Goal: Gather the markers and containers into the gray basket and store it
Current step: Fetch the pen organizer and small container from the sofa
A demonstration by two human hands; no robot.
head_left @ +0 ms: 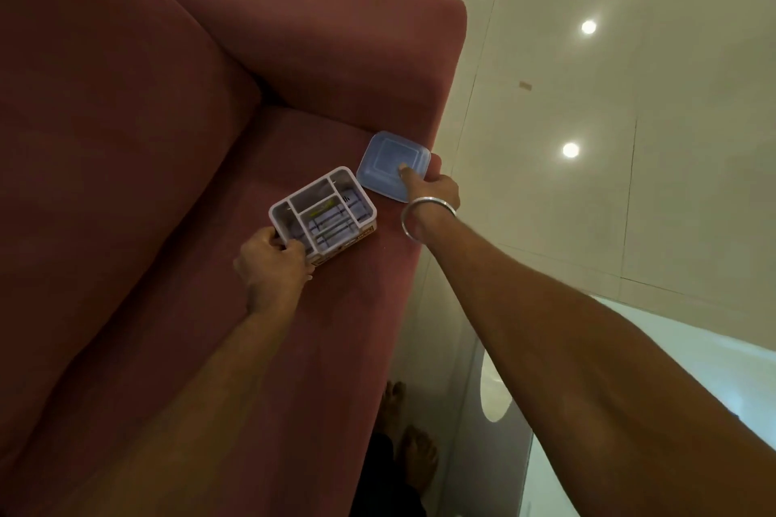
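Observation:
A light gray basket [323, 211] with several compartments rests on the red sofa seat [168, 264]. Thin things, perhaps markers, lie inside it, too dim to tell. My left hand [273, 264] grips the basket's near left corner. Just right of the basket sits a square bluish container [388, 162] with a lid, at the seat's front corner below the armrest. My right hand [432, 189] holds the container's right edge, thumb on the lid and fingers under the side.
The sofa's armrest [357, 50] and back cushion [117, 97] border the seat. Glossy cream floor tiles [630, 139] lie to the right. My bare feet [407, 441] stand by the sofa's front edge. A white surface [693, 390] shows at lower right.

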